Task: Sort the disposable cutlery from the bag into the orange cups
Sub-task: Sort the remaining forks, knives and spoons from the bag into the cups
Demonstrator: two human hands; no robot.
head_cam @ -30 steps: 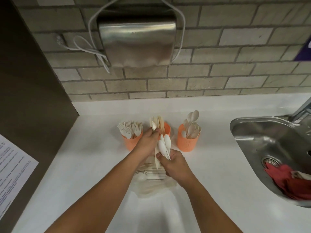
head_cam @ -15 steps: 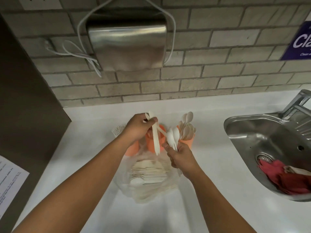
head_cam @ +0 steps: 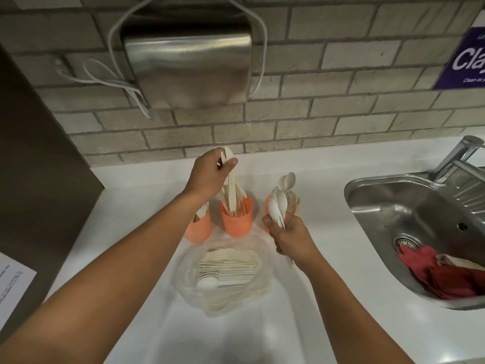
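Observation:
Three orange cups stand in a row on the white counter. The left cup (head_cam: 198,229) holds forks and is partly hidden by my left forearm. The middle cup (head_cam: 237,223) holds knives. The right cup (head_cam: 268,203), mostly hidden, holds spoons. My left hand (head_cam: 210,174) pinches the top of a white knife (head_cam: 231,189) whose lower end hangs inside the middle cup. My right hand (head_cam: 290,236) grips a bunch of white spoons (head_cam: 278,206) just in front of the right cup. A clear plastic bag (head_cam: 225,271) with several pieces of cutlery lies in front of the cups.
A steel sink (head_cam: 409,222) with a red cloth (head_cam: 441,274) and a faucet (head_cam: 459,156) is at the right. On the brick wall hangs a metal dispenser (head_cam: 189,67) with white cables. A dark panel (head_cam: 31,158) and a printed sheet (head_cam: 11,279) are at the left.
My left hand has lifted a knife out of the bunch and brought it over the middle cup. My right hand has moved right with the spoons, toward the right cup.

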